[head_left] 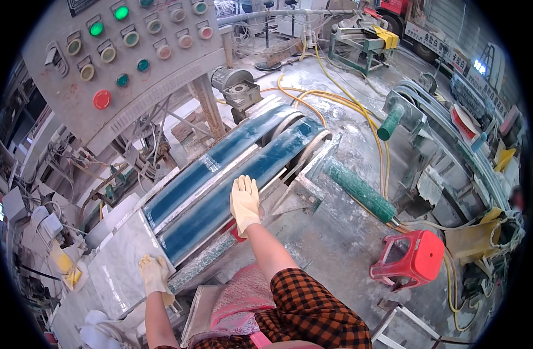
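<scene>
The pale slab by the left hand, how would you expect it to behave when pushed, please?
The slab looks stiff, its broad face lying flat. It is probably heavy, given its stone-like veining. Its shiny surface may be slippery under the gloved left hand.

Right hand point(245, 200) cream-gloved, palm down, fingers point(244, 187) extended, close together, pointing forward. Right forearm point(269, 250) bare, angled forward and inward from orange-black checked sleeve point(319, 305). Left hand point(154, 275) same glove color, lower, well apart from right, palm down, fingers slightly bent. Left forearm point(160, 321) bare, near lower edge, cuff flared at wrist.
</scene>
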`<action>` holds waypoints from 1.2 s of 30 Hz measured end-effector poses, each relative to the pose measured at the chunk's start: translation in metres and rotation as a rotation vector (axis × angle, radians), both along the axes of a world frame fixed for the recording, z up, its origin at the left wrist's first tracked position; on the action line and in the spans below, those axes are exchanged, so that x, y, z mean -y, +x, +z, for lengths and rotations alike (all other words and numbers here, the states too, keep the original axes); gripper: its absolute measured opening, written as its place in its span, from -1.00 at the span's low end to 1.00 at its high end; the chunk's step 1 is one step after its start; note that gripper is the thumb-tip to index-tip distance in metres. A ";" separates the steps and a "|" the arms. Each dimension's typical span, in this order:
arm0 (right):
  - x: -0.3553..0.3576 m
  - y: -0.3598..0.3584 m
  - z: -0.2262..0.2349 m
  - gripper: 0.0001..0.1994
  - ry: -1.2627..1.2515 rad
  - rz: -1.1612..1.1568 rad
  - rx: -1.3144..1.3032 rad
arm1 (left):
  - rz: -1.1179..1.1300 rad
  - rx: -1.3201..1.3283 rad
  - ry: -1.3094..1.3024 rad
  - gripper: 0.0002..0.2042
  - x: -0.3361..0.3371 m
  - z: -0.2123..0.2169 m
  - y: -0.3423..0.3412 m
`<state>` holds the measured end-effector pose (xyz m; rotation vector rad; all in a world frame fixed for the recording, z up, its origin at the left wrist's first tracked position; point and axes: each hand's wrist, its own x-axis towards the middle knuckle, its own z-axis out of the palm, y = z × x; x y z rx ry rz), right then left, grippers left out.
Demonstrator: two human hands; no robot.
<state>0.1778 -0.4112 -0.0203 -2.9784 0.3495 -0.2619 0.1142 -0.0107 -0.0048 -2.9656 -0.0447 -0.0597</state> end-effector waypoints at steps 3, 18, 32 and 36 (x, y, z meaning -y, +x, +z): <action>0.001 0.002 -0.002 -0.41 -0.015 -0.012 0.004 | 0.014 -0.043 0.008 -0.45 0.006 0.005 0.002; 0.000 0.003 -0.011 -0.42 -0.005 -0.009 0.075 | 0.012 -0.015 0.002 -0.50 0.009 0.002 0.002; 0.000 0.004 -0.012 -0.41 0.023 -0.002 0.075 | 0.024 -0.015 0.008 -0.42 0.015 0.002 0.001; 0.002 -0.001 -0.005 -0.40 -0.035 -0.014 0.041 | 0.033 -0.036 0.015 -0.41 0.025 0.009 0.001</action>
